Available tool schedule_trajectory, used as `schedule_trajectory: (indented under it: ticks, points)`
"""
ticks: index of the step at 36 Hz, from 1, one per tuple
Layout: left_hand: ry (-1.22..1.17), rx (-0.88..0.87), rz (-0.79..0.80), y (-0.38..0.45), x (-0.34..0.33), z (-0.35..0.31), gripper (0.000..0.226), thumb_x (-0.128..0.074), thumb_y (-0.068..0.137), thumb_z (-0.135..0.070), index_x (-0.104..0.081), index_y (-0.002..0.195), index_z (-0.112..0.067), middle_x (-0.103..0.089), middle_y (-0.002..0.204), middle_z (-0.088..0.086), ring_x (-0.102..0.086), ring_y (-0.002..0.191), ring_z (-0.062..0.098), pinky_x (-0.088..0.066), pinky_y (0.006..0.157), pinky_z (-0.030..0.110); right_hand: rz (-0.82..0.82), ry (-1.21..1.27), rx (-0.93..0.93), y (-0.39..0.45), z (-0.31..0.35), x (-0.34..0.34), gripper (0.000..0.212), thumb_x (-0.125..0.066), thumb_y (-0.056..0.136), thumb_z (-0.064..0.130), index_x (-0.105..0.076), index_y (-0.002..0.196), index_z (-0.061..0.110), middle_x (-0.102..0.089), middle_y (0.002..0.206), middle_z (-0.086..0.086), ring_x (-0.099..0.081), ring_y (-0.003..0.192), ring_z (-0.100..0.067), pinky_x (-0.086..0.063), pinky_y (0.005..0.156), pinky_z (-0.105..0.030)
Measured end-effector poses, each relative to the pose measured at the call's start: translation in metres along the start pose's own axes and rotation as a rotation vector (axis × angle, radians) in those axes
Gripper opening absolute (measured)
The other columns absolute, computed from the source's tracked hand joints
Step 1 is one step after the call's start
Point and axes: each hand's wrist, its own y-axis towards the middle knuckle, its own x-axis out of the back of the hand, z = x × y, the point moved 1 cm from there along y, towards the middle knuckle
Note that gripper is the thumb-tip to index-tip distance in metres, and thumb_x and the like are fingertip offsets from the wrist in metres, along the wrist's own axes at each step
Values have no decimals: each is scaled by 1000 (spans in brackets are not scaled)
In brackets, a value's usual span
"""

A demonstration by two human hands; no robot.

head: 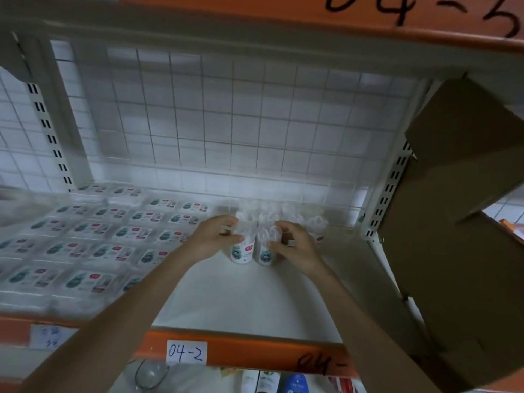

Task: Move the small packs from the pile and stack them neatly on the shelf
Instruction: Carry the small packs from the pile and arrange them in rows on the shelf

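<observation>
Two small white upright packs with teal labels stand side by side on the white shelf point(226, 302). My left hand point(215, 236) grips the left pack point(242, 251), fingers curled round its clear top. My right hand point(292, 242) grips the right pack point(265, 252) the same way. Behind them, several more upright packs point(286, 214) stand in rows against the wire grid back. To the left, several flat packs point(93, 245) with teal and red labels lie in neat rows across the shelf.
An open brown cardboard box point(459, 222) hangs at the right past the slotted upright. The orange front rail point(255, 353) carries a label reading 04-2. Below it stand bottles point(283, 382). A higher orange rail point(312, 15) runs overhead.
</observation>
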Motion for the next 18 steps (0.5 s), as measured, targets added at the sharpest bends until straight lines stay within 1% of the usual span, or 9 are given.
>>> schedule_trajectory:
  ticks: [2,3,5,8,11,13,15,16,18]
  points:
    - [-2,-6,3,1,0,-1,46,-70,80,-9,-53,123,-7,-56,116,6,-53,102,14,-44,71,9,-38,-4,8,0,-1,-1,48,-78,74,17,-57,117,10,-50,114,-6,-56,96,-17,-42,72,-6]
    - [-3,-11,5,1,0,-1,46,-70,80,-9,-53,123,-7,-56,115,5,-54,102,14,-44,67,7,-54,1,8,0,-1,-1,47,-79,72,17,-58,114,10,-51,113,-6,-56,95,-18,-42,73,-8]
    - [-14,-16,8,1,0,-1,46,-70,80,-8,-53,123,-6,-57,114,4,-54,101,14,-45,65,6,-71,15,3,0,-1,-2,46,-80,71,18,-57,111,11,-53,111,-7,-56,95,-18,-43,72,-9]
    - [-36,-20,7,1,0,0,45,-70,79,-7,-54,120,-6,-57,113,6,-57,103,18,-46,67,9,-70,17,-4,0,1,-4,47,-80,71,21,-56,110,13,-55,110,-6,-56,94,-17,-43,71,-10]
    - [-41,-36,-16,1,0,2,39,-72,77,-7,-56,113,-9,-58,115,6,-59,100,19,-47,73,13,-76,27,-10,0,1,-5,43,-80,71,21,-54,104,17,-57,108,-6,-56,92,-17,-45,74,-17]
    - [-23,-50,-31,2,-1,4,36,-74,76,-10,-57,108,-14,-58,117,6,-60,99,19,-48,81,22,-75,36,-16,0,2,-6,42,-81,70,21,-53,102,19,-57,107,-5,-55,91,-17,-45,75,-19]
    - [-13,-55,-35,2,-1,6,36,-74,76,-11,-56,107,-15,-58,119,7,-60,103,21,-48,87,29,-72,40,-22,1,2,-5,43,-81,70,21,-53,103,18,-57,105,-4,-55,90,-16,-45,74,-19]
    - [-17,-57,-38,1,-1,7,37,-75,76,-11,-56,107,-15,-58,119,7,-60,104,22,-48,87,31,-68,39,-26,1,3,-5,44,-81,70,21,-53,104,16,-56,104,-3,-54,90,-15,-44,74,-20]
    - [-30,-60,-43,1,-1,6,37,-74,76,-10,-56,107,-14,-57,119,7,-60,103,22,-48,85,29,-59,35,-37,2,4,-4,48,-81,69,22,-54,107,12,-55,102,-1,-53,89,-15,-46,76,-23]
